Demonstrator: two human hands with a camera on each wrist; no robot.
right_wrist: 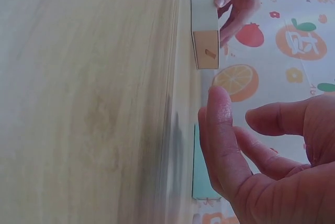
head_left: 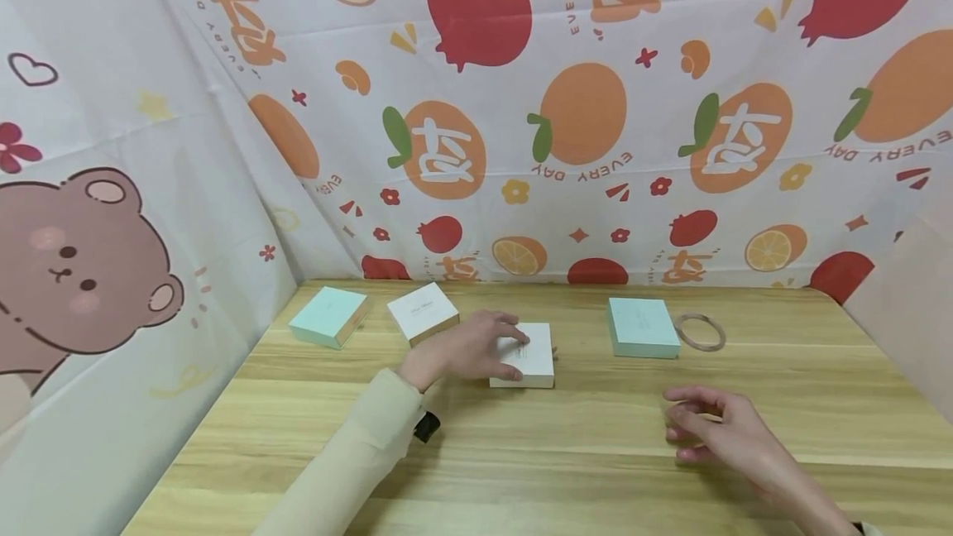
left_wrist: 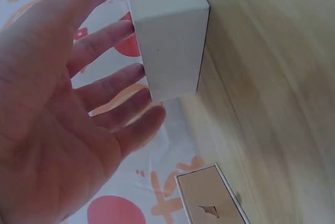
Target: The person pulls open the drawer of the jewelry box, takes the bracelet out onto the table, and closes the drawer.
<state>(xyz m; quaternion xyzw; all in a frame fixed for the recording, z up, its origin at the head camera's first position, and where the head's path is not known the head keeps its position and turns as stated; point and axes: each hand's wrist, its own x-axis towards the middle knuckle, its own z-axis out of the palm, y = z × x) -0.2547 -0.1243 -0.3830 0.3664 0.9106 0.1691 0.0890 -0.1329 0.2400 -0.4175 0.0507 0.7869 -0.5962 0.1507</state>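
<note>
My left hand point(head_left: 476, 346) reaches over a small white box point(head_left: 539, 358) near the middle of the table. Its fingers are spread, and their tips touch the lid in the left wrist view, where the box's plain white side point(left_wrist: 170, 56) shows. A tan end with a small pull tab point(right_wrist: 209, 54) shows on this box in the right wrist view. My right hand point(head_left: 733, 437) hovers over the right part of the table, fingers loosely bent and holding nothing. Nearest to it are a mint-green box point(head_left: 644, 327) and a pinkish-brown bangle point(head_left: 722, 337) lying flat beside that box.
Left of my left hand stands another white box point(head_left: 423, 310) with a tan side, turned at an angle. Farther left is a second mint-green box point(head_left: 328, 315). A fruit-print cloth point(head_left: 506, 131) hangs behind the wooden table point(head_left: 566, 453), and a bear-print cloth point(head_left: 82, 271) hangs at the left.
</note>
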